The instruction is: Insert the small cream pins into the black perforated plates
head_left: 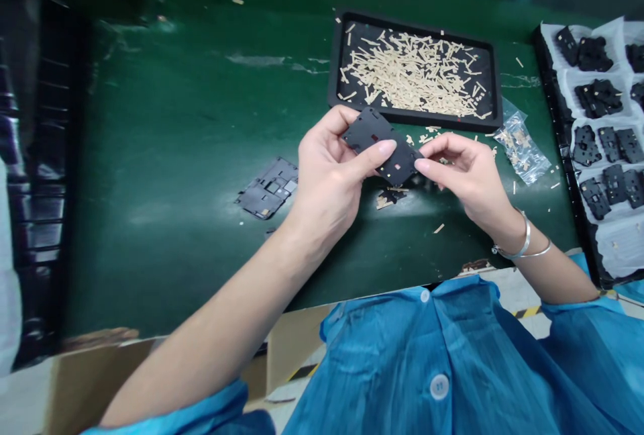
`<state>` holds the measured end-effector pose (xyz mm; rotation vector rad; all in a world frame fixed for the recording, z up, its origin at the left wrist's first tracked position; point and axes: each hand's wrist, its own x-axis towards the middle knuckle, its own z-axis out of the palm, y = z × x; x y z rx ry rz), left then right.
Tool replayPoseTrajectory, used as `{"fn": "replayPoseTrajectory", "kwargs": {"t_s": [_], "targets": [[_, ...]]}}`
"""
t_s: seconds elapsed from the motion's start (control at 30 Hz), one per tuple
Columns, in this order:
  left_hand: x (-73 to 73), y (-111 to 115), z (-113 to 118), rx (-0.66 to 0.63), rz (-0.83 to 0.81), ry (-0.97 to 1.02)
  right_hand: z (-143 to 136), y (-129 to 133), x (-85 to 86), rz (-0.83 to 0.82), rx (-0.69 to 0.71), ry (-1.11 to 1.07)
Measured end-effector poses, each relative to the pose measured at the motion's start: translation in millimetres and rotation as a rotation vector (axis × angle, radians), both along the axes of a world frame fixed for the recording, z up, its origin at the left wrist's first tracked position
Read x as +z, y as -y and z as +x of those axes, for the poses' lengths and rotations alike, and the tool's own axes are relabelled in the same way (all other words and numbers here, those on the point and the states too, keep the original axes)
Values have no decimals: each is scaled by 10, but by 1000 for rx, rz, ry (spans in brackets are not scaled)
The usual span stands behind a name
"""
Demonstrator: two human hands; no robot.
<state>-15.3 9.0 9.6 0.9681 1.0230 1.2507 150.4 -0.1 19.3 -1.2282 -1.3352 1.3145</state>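
A flat black plastic part (375,136) with small cutouts is raised above the green table, tilted. My left hand (335,170) grips it, thumb across its face and fingers behind. At its right corner, the thumb and forefinger of my right hand (460,173) are pinched together, touching the edge; whether a small piece sits between them I cannot make out. Beneath lies a little pile of black bits and beige strips (390,197). Left of my left hand, another black plastic part (269,188) with openings rests on the table.
A black tray (335,72) heaped with beige strips (412,72) stands at the back. Right of it lies a clear plastic bag (526,153) of small pieces. A compartment tray (618,254) with black parts is at far right; stacked black trays (45,153) stand left.
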Motion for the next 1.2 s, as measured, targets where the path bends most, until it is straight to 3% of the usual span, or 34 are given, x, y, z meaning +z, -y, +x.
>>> {"fn": "replayPoseTrajectory", "kwargs": {"t_s": [0.23, 0.47, 0.67, 0.77, 0.83, 1.2], "targets": [[-15, -5, -14, 8, 16, 31, 10, -21, -20, -32, 63, -26], [-38, -5, 12, 2, 58, 48, -4, 17, -25, 64, -40, 36], [1, 7, 53, -53, -61, 18, -8, 82, 12, 452, -163, 367], [26, 10, 54, -125, -133, 36, -12, 97, -16, 649, -147, 524], [30, 8, 54, -132, -137, 43, -17, 105, -31, 696, -127, 558], [69, 20, 76, -44, -102, 14, -52, 120, 56, 448, -128, 378]]}}
